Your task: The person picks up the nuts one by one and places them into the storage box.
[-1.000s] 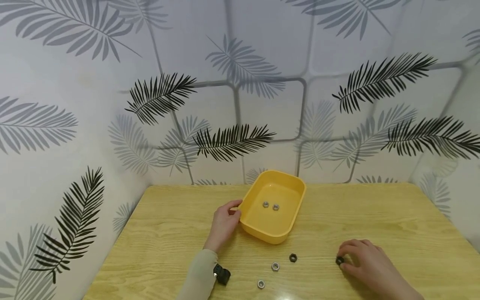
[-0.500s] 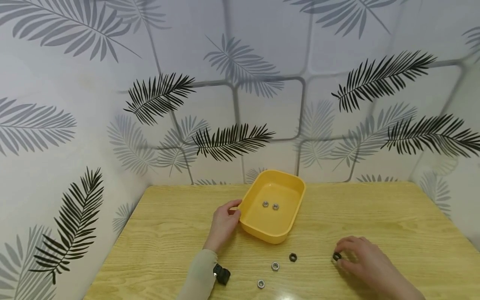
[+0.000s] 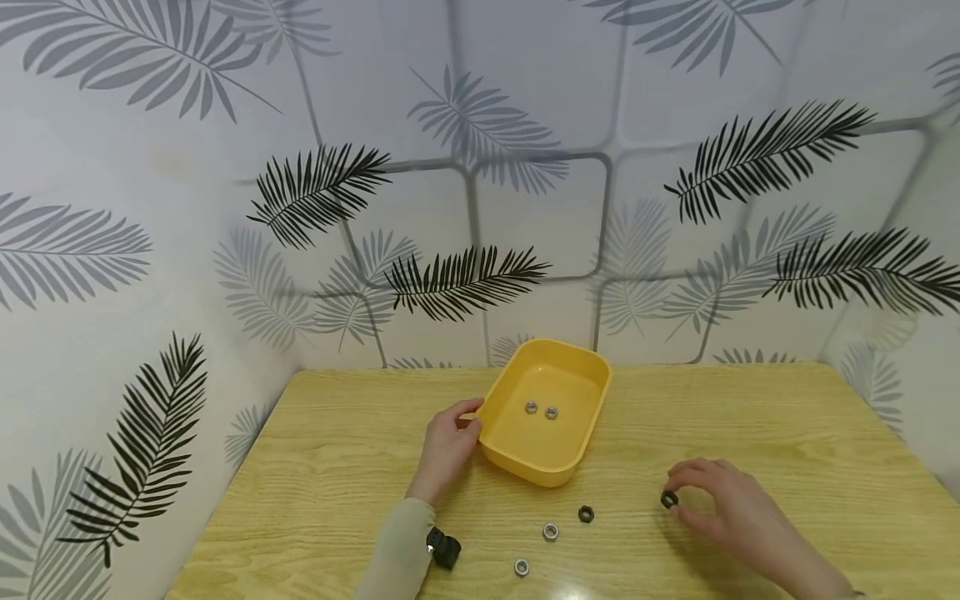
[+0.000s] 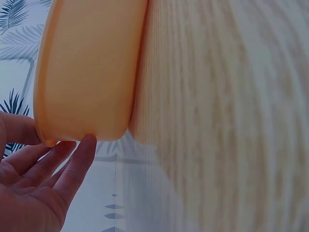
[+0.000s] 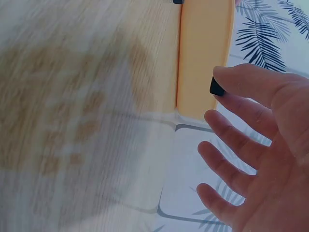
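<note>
my right hand (image 3: 731, 508) had its grip pinched on a black nut (image 3: 669, 499), thumb and forefinger closed on it, the other fingers loosely spread; in the right wrist view the nut (image 5: 217, 87) showed as a dark corner at my fingertip. the nut was held off to the right of the yellow tray (image 3: 577, 454) and nearer to me than it, clear of its wall.

my left hand (image 3: 446, 446) rested against the tray's left end, fingers fairly straight and touching the rim (image 4: 63, 140), its grip not curled around anything.

inside the tray lay two silver nuts (image 3: 541, 409) side by side near its middle. on the tabletop (image 3: 787, 433), on my side of the tray, a second black nut (image 3: 586, 513) lay nearest the tray, then a silver nut (image 3: 551, 531) just left of it, and another silver nut (image 3: 521, 567) further toward me. a black wrist camera (image 3: 444, 549) sat on my left sleeve (image 3: 397, 550).
</note>
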Demonstrator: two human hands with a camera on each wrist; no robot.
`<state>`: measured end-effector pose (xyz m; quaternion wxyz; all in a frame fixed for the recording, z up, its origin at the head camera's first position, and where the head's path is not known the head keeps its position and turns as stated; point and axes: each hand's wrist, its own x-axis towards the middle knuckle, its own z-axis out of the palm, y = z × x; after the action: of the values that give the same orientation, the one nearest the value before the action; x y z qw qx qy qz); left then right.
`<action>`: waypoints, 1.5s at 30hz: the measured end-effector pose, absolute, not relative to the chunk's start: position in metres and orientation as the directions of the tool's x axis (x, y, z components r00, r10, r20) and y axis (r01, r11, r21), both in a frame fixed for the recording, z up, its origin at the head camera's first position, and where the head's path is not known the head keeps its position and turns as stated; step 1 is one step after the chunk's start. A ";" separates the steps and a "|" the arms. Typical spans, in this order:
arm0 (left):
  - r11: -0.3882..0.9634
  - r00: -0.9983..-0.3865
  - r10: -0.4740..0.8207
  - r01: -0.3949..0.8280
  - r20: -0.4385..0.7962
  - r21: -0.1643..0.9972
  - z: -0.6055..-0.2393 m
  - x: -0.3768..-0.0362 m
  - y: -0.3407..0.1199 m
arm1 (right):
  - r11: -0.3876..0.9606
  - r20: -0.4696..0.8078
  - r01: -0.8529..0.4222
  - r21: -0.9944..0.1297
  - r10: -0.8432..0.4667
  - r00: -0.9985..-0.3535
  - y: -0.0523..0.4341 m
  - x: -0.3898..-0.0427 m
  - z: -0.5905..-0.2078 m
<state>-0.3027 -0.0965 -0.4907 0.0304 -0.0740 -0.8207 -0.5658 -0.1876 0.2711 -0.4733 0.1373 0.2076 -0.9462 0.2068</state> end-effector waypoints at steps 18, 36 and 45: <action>0.355 -0.987 0.079 0.157 0.137 0.922 -0.491 -0.304 -0.099 | 0.802 0.433 -0.503 -0.323 -0.347 -0.832 0.260 -0.197 -0.458; 0.353 -0.988 0.084 0.152 0.130 0.923 -0.491 -0.303 -0.099 | 0.793 0.434 -0.499 -0.350 -0.335 -0.837 0.251 -0.205 -0.444; 0.344 -0.986 0.101 0.162 0.136 0.925 -0.491 -0.304 -0.098 | 0.779 0.359 -0.461 -0.425 -0.322 -0.876 0.248 -0.211 -0.436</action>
<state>-0.3043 -0.0978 -0.4915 0.0272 -0.0802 -0.8192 -0.5673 -0.2106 0.2485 -0.4362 0.1341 0.2097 -0.9336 0.2578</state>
